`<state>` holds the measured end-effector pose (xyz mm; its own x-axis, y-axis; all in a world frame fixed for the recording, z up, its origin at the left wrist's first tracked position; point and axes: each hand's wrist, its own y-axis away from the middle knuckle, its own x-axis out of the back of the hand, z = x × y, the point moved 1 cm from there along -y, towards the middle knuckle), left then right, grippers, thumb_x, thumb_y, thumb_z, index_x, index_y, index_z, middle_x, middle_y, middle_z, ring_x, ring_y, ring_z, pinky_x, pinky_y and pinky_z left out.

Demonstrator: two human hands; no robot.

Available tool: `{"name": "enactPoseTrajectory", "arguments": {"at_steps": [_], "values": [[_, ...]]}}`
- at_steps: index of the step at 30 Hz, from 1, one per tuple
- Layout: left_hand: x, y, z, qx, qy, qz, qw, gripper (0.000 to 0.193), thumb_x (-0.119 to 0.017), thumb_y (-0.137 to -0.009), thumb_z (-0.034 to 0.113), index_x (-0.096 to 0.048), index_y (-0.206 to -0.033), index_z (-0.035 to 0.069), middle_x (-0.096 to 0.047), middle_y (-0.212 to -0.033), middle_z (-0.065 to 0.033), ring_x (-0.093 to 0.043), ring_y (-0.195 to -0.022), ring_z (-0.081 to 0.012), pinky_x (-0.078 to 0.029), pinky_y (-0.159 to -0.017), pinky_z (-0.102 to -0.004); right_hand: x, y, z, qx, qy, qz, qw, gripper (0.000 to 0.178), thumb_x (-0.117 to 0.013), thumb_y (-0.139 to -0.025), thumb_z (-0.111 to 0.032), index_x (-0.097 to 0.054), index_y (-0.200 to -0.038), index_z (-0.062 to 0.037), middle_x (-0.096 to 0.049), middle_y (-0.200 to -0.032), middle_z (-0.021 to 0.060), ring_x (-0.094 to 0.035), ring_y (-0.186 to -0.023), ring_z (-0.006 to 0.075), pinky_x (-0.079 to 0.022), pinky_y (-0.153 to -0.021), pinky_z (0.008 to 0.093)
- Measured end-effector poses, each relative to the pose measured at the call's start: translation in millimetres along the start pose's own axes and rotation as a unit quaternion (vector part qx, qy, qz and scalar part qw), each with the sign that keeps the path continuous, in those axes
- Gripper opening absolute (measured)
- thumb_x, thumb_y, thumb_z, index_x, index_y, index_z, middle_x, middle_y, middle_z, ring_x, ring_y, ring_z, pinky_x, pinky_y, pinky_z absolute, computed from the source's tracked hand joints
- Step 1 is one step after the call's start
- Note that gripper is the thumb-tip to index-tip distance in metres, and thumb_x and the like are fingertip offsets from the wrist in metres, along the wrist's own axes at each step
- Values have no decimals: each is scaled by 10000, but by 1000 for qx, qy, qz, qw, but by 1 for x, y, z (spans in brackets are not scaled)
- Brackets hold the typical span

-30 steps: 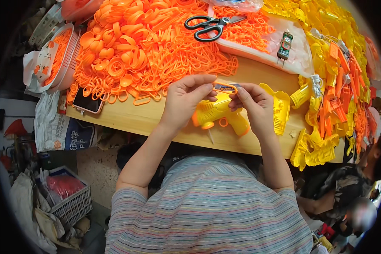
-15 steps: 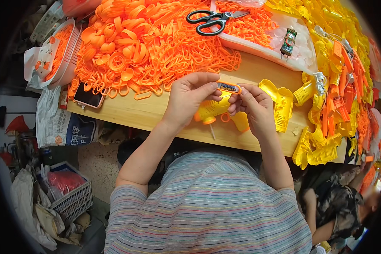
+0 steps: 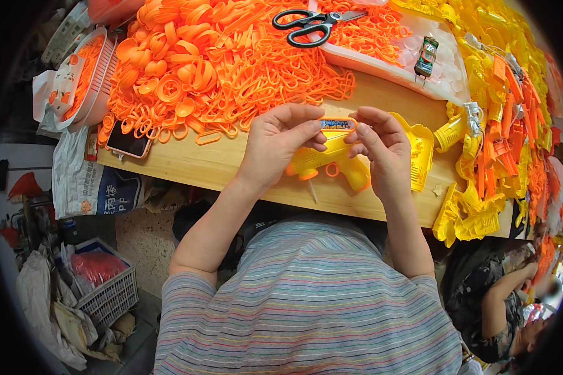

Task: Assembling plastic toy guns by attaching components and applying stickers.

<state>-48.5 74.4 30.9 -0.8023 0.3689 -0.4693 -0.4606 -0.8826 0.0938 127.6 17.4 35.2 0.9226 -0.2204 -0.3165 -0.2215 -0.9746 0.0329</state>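
Between my hands is a small oval orange-rimmed plate [image 3: 338, 124] with a printed face, held above the table. My left hand [image 3: 275, 140] pinches its left end between thumb and fingers. At the right end, the thumb and fingertips of my right hand [image 3: 386, 142] close on it. Just under it lies a yellow toy gun [image 3: 313, 161] with orange parts, partly covered by the plate and my fingers. An orange ring [image 3: 332, 169] shows against the gun. Beyond my right hand is a hollow yellow shell piece [image 3: 422, 156].
Orange plastic loops and rings [image 3: 231, 69] are heaped at the back. Black-handled scissors [image 3: 306, 28] rest by a white tray [image 3: 388, 76] of orange and clear pieces. Yellow shells [image 3: 475, 215] pile up at right. A phone [image 3: 129, 140] lies at left. Another person [image 3: 497, 306] is at lower right.
The oval plate has turned so its printed face shows more level. My right hand's fingers have spread and shifted along its end. The other person's arm has moved up.
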Motion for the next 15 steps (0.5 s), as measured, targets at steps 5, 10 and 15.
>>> {"name": "enactPoseTrajectory", "arguments": {"at_steps": [5,10,15], "values": [[-2,2,-3,4,-30,-1,1000,199,-614,-902,21,-635,-1090,-41,-662,-907,-93,-657,-807,-132,-587,-705,-271,8,-2,-2,-88,-88,18,992,273,-672,-866,-45,-564,-1112,-2,-642,-906,46,-537,-582,70,-421,-486,196],[-9,4,-2,-201,-274,-3,941,211,-663,-842,-24,-672,-1052,-11,-621,-970,-75,-645,-807,-143,-558,-712,-257,14,-1,-3,-124,-91,27,988,280,-682,-854,-40,-560,-1105,-17,-656,-871,32,-459,-503,38,-332,-423,166],[-16,5,-1,-356,-496,-75,788,284,-717,-732,-13,-659,-1010,-14,-580,-920,-123,-616,-821,-248,-517,-707,-329,14,3,-6,-146,-65,27,987,287,-695,-842,-42,-561,-1094,-26,-666,-865,29,-438,-485,22,-304,-414,159]]}}
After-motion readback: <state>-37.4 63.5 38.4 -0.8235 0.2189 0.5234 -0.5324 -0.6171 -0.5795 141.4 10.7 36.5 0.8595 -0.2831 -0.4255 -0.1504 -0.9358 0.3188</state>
